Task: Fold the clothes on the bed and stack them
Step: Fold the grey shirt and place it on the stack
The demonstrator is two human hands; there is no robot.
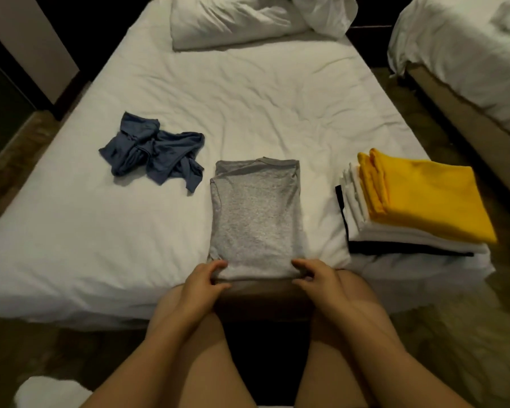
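The grey shirt (pixel 255 213) lies folded into a narrow strip at the near edge of the bed (pixel 248 92), so its folding looks half done. The next move is probably to carry its near end up to the collar. The left hand (pixel 202 278) and right hand (pixel 315 278) each pinch a near corner, fingers curled. The stack (pixel 418 201) sits just right.

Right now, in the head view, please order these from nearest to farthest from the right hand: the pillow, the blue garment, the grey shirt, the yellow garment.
1. grey shirt, pinched by the right hand, straight ahead.
2. yellow garment, folded, on the right.
3. blue garment, crumpled, on the left.
4. pillow, far back, centre.
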